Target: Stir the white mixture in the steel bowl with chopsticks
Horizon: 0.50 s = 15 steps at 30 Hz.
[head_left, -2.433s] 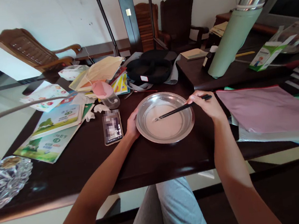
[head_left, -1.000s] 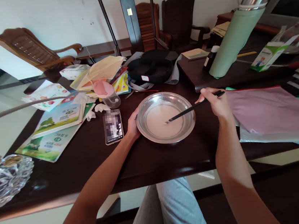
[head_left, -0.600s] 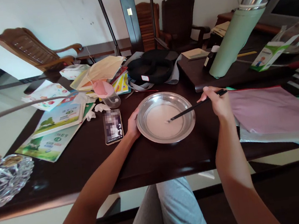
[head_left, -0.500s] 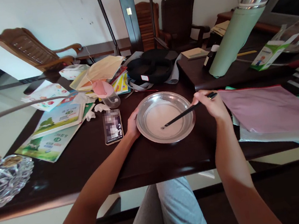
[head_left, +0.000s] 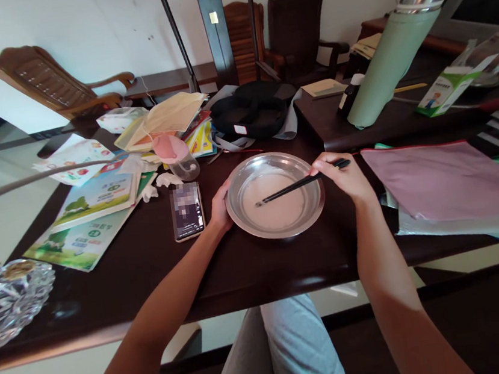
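Note:
A round metal bowl (head_left: 277, 229) stands on the dark table in front of me. Inside it lies a pale, milky liquid (head_left: 280, 210). My left hand (head_left: 221, 207) grips the bowl's left rim, with the fingers partly hidden behind it. Above the right rim, my right hand (head_left: 336, 173) is closed around black chopsticks (head_left: 295, 188), which slant down to the left. Their tips are in the liquid, left of the bowl's centre. A phone (head_left: 187, 211) with a lit screen lies just left of my left hand.
Left are booklets (head_left: 93, 212), a pink-lidded cup (head_left: 177, 156), crumpled tissues (head_left: 158, 186) and a glass dish (head_left: 14, 307). Behind the bowl sits a black case (head_left: 249, 111). At right are a pink zip folder (head_left: 440, 182), a green thermos (head_left: 396, 47) and a small box (head_left: 447, 90).
My right hand and the chopsticks have shifted left, and the chopstick tips have moved left and slightly away from me through the liquid. My left hand keeps its hold on the bowl.

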Each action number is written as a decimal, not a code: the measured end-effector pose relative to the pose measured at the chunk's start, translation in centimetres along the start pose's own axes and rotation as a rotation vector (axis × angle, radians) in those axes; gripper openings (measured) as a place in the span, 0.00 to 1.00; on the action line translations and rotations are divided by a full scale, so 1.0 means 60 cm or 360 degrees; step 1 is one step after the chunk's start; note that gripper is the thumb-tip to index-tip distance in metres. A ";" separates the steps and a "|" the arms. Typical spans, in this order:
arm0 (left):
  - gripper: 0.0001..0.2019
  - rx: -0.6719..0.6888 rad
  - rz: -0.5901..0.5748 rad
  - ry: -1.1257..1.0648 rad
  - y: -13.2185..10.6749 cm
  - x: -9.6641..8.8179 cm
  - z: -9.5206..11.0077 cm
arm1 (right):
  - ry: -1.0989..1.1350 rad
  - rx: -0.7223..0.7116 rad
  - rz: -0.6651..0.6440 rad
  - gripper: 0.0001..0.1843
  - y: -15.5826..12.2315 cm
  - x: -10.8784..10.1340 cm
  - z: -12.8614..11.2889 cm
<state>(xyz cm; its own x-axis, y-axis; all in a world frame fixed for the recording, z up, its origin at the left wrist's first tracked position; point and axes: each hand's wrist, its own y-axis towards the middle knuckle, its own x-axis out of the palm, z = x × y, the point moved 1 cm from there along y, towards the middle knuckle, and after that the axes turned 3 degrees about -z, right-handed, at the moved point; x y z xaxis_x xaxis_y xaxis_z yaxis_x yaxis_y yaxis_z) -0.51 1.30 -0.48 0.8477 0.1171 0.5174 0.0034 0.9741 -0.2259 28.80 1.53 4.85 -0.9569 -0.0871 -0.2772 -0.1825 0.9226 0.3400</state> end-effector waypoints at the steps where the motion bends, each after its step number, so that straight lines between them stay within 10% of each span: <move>1: 0.17 0.0001 -0.0001 -0.0001 0.000 0.001 0.000 | -0.0019 -0.0010 0.0033 0.25 0.001 -0.001 0.000; 6: 0.17 0.0000 0.0007 -0.0006 -0.003 0.006 0.002 | -0.0013 0.0005 0.0424 0.28 -0.003 -0.027 0.015; 12: 0.15 0.0039 -0.0018 0.0002 -0.005 0.010 0.004 | 0.0020 0.0004 -0.0002 0.26 0.000 -0.005 0.000; 15: 0.15 0.0026 -0.0003 0.0008 -0.005 0.009 0.003 | 0.0033 -0.0024 0.0145 0.24 0.000 -0.008 0.002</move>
<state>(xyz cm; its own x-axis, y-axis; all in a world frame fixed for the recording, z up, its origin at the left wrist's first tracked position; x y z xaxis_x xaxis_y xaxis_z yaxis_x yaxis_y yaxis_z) -0.17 1.12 0.00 0.8504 0.1143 0.5135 -0.0035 0.9773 -0.2117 29.31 1.64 4.88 -0.9741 -0.0111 -0.2257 -0.0978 0.9212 0.3766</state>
